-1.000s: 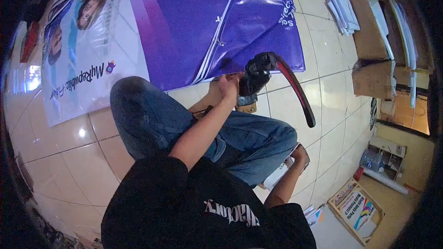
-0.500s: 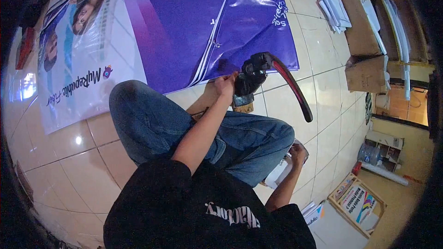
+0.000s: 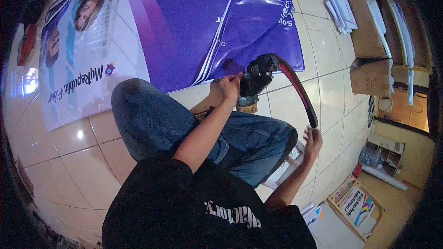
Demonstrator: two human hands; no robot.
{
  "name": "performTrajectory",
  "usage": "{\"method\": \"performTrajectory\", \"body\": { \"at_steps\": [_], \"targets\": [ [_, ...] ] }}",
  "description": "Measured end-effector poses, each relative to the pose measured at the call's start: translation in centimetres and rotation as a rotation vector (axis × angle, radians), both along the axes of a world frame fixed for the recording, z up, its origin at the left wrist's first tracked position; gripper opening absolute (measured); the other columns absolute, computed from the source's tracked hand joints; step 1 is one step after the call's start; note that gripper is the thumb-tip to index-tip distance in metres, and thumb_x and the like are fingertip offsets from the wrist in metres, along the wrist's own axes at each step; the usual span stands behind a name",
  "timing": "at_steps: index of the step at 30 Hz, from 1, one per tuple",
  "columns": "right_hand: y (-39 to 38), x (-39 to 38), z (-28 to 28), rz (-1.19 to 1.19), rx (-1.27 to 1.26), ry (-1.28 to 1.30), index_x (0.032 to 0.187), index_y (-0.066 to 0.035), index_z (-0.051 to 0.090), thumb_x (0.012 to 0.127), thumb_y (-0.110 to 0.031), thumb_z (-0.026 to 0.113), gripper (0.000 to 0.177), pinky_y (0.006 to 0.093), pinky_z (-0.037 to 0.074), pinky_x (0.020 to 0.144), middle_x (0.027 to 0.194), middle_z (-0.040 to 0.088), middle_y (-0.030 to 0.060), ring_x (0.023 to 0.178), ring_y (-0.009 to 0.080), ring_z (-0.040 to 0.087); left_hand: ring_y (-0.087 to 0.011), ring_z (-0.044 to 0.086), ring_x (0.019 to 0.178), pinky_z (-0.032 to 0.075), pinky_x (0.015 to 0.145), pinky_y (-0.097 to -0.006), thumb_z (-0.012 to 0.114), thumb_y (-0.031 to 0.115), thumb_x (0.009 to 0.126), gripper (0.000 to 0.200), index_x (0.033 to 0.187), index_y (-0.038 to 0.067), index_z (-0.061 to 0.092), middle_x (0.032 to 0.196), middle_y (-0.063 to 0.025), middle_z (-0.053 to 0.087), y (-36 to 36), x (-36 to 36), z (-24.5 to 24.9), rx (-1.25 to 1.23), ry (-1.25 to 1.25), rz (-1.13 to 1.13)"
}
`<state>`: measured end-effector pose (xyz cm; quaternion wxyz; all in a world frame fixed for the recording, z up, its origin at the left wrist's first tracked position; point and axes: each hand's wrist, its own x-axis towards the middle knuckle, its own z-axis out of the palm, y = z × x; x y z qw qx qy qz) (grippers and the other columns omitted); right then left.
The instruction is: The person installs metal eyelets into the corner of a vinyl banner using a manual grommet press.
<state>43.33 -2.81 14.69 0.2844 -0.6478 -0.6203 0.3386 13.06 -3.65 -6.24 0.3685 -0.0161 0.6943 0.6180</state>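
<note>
A purple banner [image 3: 180, 32] with a folded-over corner lies on the floor, and its lower edge reaches a black hand press [image 3: 258, 76]. My left hand [image 3: 230, 86] is closed in a pinch on the banner's edge, just left of the press. The press's long curved lever [image 3: 297, 87], black with a red stripe, slants down to the right. My right hand [image 3: 314, 141] is just below the lever's lower end, fingers a little apart, holding nothing visible. Some metal eyelets [image 3: 223, 44] show along the banner. Part of the press base is hidden behind my knee.
My bent legs [image 3: 152, 115] are in front of the banner. Beside my right knee is a white container [image 3: 280, 174]. Folded white sheets [image 3: 340, 13], cardboard boxes [image 3: 371, 76] and a framed sign [image 3: 355, 207] stand on the right. A white printed banner part [image 3: 106, 41] spreads left.
My right hand has moved up from beside the white container to near the lever's lower end. My left hand stays at the banner's edge. The view has shifted slightly.
</note>
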Motion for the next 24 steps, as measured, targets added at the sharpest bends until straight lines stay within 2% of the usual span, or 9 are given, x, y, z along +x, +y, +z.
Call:
{"method": "performTrajectory", "body": {
  "at_steps": [5,7,9,10,12,15,17,19,24],
  "targets": [
    [6.5,-12.9,-4.5,0.378,-0.093,-0.015,0.107,0.001,0.059,0.085,-0.011,0.061,0.026,0.0268,0.047,0.072,0.091,0.063,0.0055,0.078,0.0138,0.059,-0.0198,0.06,0.063,0.045,0.064,-0.0342,0.074,0.032,0.075,0.035,0.076,-0.002,0.069,0.067,-0.0113,0.065,-0.7,-1.6,5.0,-0.09,0.02,-0.055],
    [8.6,-17.7,-7.2,0.398,-0.241,0.122,0.104,0.001,0.061,0.087,-0.014,0.059,0.023,0.0266,0.046,0.077,0.097,0.063,0.0068,0.088,0.0134,0.057,-0.0198,0.059,0.06,0.045,0.062,-0.0344,0.074,0.032,0.075,0.035,0.075,-0.002,0.069,0.066,-0.0109,0.065,-0.8,-1.8,5.3,-0.065,-0.032,-0.108],
    [10.2,-20.6,-11.2,0.483,-0.171,0.369,0.107,-0.002,0.06,0.088,-0.017,0.057,0.025,0.029,0.045,0.078,0.096,0.061,0.0047,0.086,0.0143,0.056,-0.0184,0.058,0.059,0.045,0.061,-0.0337,0.073,0.031,0.076,0.033,0.075,-0.002,0.069,0.065,-0.01,0.065,-0.5,-1.8,5.0,-0.065,-0.03,-0.086],
    [11.1,-20.9,-12.9,0.485,-0.181,0.367,0.107,-0.002,0.06,0.088,-0.017,0.057,0.025,0.029,0.045,0.078,0.096,0.061,0.0047,0.086,0.0143,0.056,-0.017,0.057,0.058,0.044,0.06,-0.0331,0.072,0.03,0.076,0.032,0.076,-0.002,0.068,0.065,-0.0092,0.065,-0.5,-1.6,4.7,-0.063,-0.032,-0.079],
    [12.4,-20.7,-15.1,0.313,-0.527,0.662,0.111,-0.007,0.059,0.087,-0.021,0.056,0.028,0.033,0.047,0.081,0.104,0.06,0.0058,0.095,0.0184,0.057,-0.0162,0.057,0.057,0.044,0.06,-0.0328,0.072,0.029,0.077,0.031,0.075,-0.002,0.068,0.065,-0.0088,0.065,-0.5,-0.9,3.7,-0.05,0.003,-0.066],
    [13.1,-21.0,-16.5,0.355,-0.651,0.67,0.111,-0.009,0.058,0.087,-0.027,0.054,0.03,0.0337,0.047,0.082,0.106,0.06,0.0058,0.096,0.0185,0.056,-0.0164,0.058,0.057,0.044,0.06,-0.0332,0.071,0.028,0.077,0.029,0.074,-0.001,0.067,0.065,-0.0091,0.065,-0.1,0.1,2.9,0.08,-0.061,0.014],
    [13.2,-21.0,-16.8,0.355,-0.698,0.683,0.111,-0.009,0.058,0.087,-0.027,0.054,0.03,0.0338,0.047,0.082,0.106,0.06,0.0058,0.096,0.0186,0.056,-0.0175,0.058,0.057,0.044,0.06,-0.0339,0.071,0.027,0.077,0.028,0.074,0.0,0.067,0.065,-0.0098,0.065,-0.1,0.4,2.8,0.185,-0.168,0.081],
    [13.2,-20.8,-17.5,0.343,-0.714,0.699,0.111,-0.009,0.058,0.087,-0.027,0.054,0.031,0.034,0.047,0.082,0.105,0.06,0.0059,0.096,0.0187,0.056,-0.0209,0.059,0.057,0.045,0.06,-0.0355,0.071,0.026,0.077,0.026,0.072,0.001,0.066,0.066,-0.0117,0.065,-0.8,-0.6,5.4,-0.031,0.011,-0.033],
    [12.7,-21.2,-17.5,0.329,-0.701,0.709,0.112,-0.008,0.058,0.087,-0.027,0.055,0.031,0.0344,0.047,0.082,0.104,0.06,0.0059,0.096,0.0188,0.056,-0.0202,0.06,0.059,0.045,0.06,-0.0338,0.073,0.024,0.076,0.025,0.072,0.0,0.067,0.064,-0.0107,0.065,-0.8,-0.7,4.8,-0.073,0.103,-0.049]
  ]
}}
